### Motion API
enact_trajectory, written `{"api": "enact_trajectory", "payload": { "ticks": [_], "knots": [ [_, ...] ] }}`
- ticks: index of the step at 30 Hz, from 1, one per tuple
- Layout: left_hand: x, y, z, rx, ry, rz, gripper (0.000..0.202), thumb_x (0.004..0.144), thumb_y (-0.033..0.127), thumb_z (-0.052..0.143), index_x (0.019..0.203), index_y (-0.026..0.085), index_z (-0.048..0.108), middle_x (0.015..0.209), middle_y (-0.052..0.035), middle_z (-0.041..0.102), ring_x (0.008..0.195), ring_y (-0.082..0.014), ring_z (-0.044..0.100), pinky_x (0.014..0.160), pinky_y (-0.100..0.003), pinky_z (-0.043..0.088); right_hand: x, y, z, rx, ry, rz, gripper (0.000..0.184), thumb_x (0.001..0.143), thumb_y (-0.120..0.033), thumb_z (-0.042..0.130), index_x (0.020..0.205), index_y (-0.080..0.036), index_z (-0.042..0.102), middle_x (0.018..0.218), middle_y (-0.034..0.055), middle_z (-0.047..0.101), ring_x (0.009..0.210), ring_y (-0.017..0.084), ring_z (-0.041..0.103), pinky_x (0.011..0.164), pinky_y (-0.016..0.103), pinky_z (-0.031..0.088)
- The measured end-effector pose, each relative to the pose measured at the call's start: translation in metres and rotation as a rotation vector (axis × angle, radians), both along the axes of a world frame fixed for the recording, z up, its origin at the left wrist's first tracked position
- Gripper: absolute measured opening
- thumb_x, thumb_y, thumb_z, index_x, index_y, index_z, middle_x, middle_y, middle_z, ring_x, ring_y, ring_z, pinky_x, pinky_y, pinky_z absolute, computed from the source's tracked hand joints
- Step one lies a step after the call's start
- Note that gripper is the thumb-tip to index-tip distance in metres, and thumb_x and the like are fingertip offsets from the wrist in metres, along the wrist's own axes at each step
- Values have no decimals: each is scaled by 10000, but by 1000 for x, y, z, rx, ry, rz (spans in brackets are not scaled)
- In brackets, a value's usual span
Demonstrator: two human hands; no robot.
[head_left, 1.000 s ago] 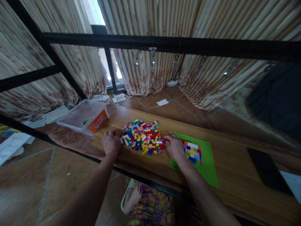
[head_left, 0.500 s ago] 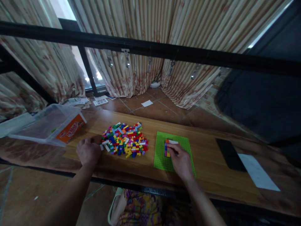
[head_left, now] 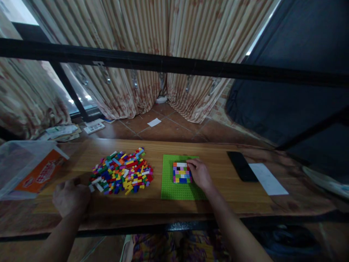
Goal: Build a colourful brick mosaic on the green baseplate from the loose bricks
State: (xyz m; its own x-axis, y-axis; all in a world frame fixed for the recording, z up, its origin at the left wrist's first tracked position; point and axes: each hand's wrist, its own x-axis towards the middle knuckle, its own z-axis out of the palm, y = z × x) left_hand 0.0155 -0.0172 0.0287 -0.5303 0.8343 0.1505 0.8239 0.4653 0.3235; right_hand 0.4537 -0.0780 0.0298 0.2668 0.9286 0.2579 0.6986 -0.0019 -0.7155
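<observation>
My right hand has thumb and fingers pinched together at the far right corner of a square block of coloured toy bricks. A bit of red shows under its fingertips, apparently a small brick, mostly hidden. The block sits on a green studded baseplate, with white bricks along its far edge and mixed colours below. My left hand rests on the table with curled fingers, just left of a heap of loose toy bricks. Whatever its fingers may hold is hidden.
A clear plastic box with an orange label stands at the left end of the wooden table. Toward the right lie a black phone-like slab and a white sheet. A black metal bar crosses beyond the table, before the curtains.
The view has turned right and shifted. My right hand has moved from over the block to its far right corner, uncovering most of the bricks. My left hand stays beside the heap.
</observation>
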Motion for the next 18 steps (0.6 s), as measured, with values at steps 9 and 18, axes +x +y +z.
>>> {"api": "enact_trajectory", "payload": {
  "ticks": [9, 18],
  "knots": [
    [4, -1, 3, -21, 18, 20, 487, 722, 293, 434, 1124, 144, 664, 1181, -192, 592, 1126, -355, 540, 967, -464, 437, 4, 1, -1, -15, 34, 51, 269, 884, -198, 466, 935, -209, 730, 975, 57, 690, 926, 166, 630, 881, 327, 486],
    [2, 0, 3, -40, 10, 25, 491, 711, 271, 445, 1137, 153, 658, 1190, -186, 592, 1124, -362, 540, 950, -480, 445, 15, 13, -15, -134, 349, 24, 195, 787, -257, 560, 844, -204, 738, 909, 40, 740, 855, 167, 668, 836, 325, 507]
  ]
}}
